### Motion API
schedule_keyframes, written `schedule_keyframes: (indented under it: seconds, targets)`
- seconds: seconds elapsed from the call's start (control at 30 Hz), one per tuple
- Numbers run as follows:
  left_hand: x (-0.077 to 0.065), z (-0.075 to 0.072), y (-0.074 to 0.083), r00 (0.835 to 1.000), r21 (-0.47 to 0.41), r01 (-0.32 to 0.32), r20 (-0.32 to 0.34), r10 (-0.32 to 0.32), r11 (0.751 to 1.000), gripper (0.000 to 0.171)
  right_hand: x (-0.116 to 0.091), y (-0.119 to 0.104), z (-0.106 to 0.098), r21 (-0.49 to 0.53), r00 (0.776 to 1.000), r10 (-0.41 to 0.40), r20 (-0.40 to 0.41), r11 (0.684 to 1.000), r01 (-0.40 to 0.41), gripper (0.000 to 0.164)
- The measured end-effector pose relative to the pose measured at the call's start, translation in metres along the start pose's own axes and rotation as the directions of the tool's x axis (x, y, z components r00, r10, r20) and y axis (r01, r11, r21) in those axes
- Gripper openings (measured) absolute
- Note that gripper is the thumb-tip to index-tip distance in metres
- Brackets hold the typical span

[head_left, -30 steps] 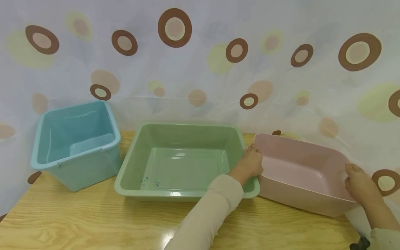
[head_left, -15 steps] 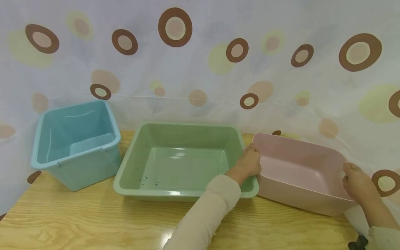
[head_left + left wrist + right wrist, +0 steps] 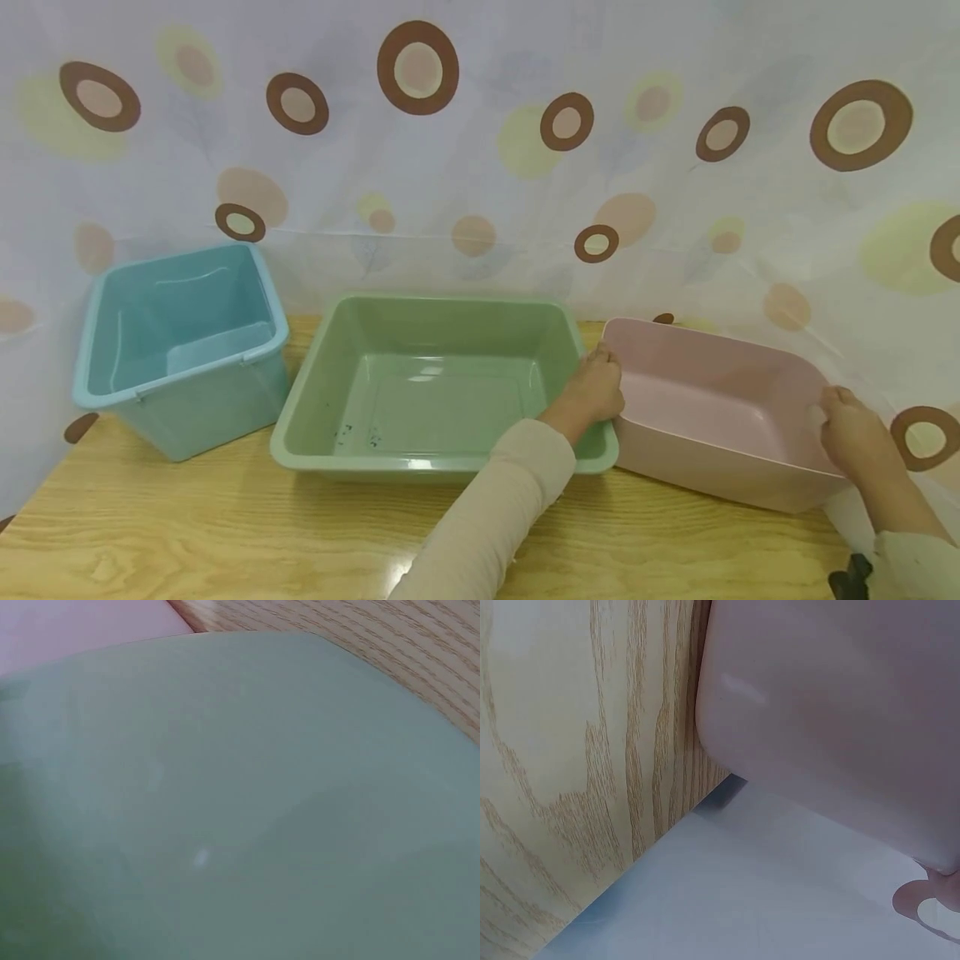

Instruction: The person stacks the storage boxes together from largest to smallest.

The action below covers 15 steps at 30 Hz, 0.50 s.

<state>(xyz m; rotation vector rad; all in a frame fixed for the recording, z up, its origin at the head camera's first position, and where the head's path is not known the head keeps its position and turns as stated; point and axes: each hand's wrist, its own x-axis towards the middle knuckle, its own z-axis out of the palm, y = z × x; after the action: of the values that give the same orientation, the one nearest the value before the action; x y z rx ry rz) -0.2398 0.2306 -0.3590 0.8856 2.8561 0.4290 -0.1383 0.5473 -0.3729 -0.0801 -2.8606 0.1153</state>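
A pink plastic basin (image 3: pixel 712 462) sits at the right end of the wooden table, angled, its left end against the green basin (image 3: pixel 352 463). My left hand (image 3: pixel 596 387), reaching over the green basin's right side, grips the pink basin's left rim. At the opposite end, my right hand (image 3: pixel 858 435) holds the right rim, thumb inside. The left wrist view is filled by the green basin's wall (image 3: pixel 247 765), with a bit of pink basin (image 3: pixel 82 626) behind it. In the right wrist view the pink basin's outer side (image 3: pixel 817 720) overhangs the table edge.
A light blue bin (image 3: pixel 217 412) stands at the left of the wooden table (image 3: pixel 225 533). Behind everything hangs a white sheet (image 3: pixel 480 167) with brown rings. A small black object (image 3: pixel 851 577) lies near the right sleeve. The table's right edge runs under the pink basin.
The pink basin has shifted slightly to the left, with both hands on its rim. The green basin has slid a little left as well. The blue bin stays in place.
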Motion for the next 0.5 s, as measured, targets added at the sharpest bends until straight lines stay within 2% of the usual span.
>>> schedule_keyframes:
  seconds: [0.1,0.33,0.5]
  targets:
    - [-0.001,0.0,-0.002,1.0,0.003,0.007,0.001,-0.007,1.0,0.063,0.001,-0.003,-0.001,-0.033,1.0,-0.013,0.005,0.999,0.013,0.033]
    - [-0.003,-0.001,-0.007,1.0,0.033,0.001,0.008,-0.001,0.999,0.062,0.002,-0.006,0.002,-0.088,0.998,-0.054,0.011,0.995,0.055,0.044]
    - [-0.008,-0.002,-0.012,1.0,0.013,-0.016,0.014,0.015,1.0,0.059,0.003,-0.007,0.003,-0.09,0.996,-0.093,-0.012,0.992,0.092,0.045]
